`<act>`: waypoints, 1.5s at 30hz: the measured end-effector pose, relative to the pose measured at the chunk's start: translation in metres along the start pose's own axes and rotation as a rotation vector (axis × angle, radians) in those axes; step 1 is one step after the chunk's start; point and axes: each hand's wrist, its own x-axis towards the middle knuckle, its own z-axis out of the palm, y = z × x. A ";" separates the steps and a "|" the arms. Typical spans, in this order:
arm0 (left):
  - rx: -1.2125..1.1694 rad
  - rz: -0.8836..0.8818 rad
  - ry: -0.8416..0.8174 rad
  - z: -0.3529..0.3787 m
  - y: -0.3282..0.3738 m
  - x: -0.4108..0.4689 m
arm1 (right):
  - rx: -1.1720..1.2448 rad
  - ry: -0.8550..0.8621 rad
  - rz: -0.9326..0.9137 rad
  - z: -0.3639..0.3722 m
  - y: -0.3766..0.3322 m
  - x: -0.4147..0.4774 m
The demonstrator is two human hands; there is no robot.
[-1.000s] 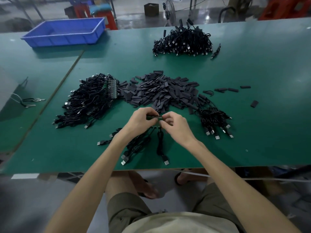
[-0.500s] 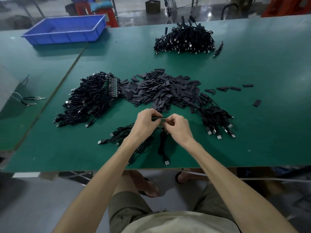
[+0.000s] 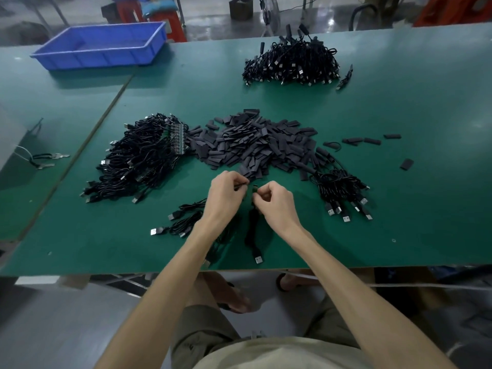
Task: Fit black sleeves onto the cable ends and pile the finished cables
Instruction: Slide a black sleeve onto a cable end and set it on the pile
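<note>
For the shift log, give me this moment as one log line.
step: sleeving | left hand: pinches black sleeve | right hand: pinches cable end | fit: not yet on | sleeve pile: behind hands

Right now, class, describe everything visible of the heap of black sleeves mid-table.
The heap of black sleeves is a wide, low mound of short, flat, matte rectangular pieces, rubbery-looking, lying loose and criss-crossed on the green table. Its left edge meets a cable pile, its right edge a smaller cable bundle. A few strays lie apart to the right.
</note>
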 end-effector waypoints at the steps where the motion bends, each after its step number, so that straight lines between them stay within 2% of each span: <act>1: -0.006 -0.007 0.000 -0.005 -0.005 0.003 | 0.030 0.017 0.013 -0.003 0.001 0.000; 6: 0.051 -0.011 0.043 -0.029 -0.030 0.011 | 0.251 0.045 0.064 -0.022 0.009 0.004; 10: 0.490 0.083 0.125 -0.022 -0.036 0.013 | 0.358 0.057 0.051 -0.029 0.010 0.008; 11: 0.536 0.116 0.132 -0.020 -0.034 0.016 | 0.368 0.059 0.044 -0.031 0.012 0.009; 15: 0.405 0.218 0.067 -0.004 -0.010 0.030 | 0.318 0.078 -0.017 -0.035 0.021 0.009; 17: 0.365 0.208 0.009 0.005 0.003 0.040 | 0.283 0.055 -0.058 -0.035 0.026 0.007; 22: 0.515 0.120 -0.064 0.025 0.022 0.063 | 0.325 0.048 -0.059 -0.037 0.030 0.006; 27: 0.531 0.047 -0.140 0.023 0.029 0.079 | 0.304 0.046 -0.051 -0.036 0.032 0.008; 34: 0.620 0.096 -0.112 0.013 0.028 0.078 | 0.277 0.037 -0.056 -0.034 0.034 0.010; 39: 0.535 0.127 -0.011 0.017 0.018 0.075 | 0.273 0.037 -0.066 -0.031 0.034 0.010; 45: 0.448 0.107 -0.158 0.028 0.016 0.075 | 0.273 0.032 -0.070 -0.031 0.033 0.009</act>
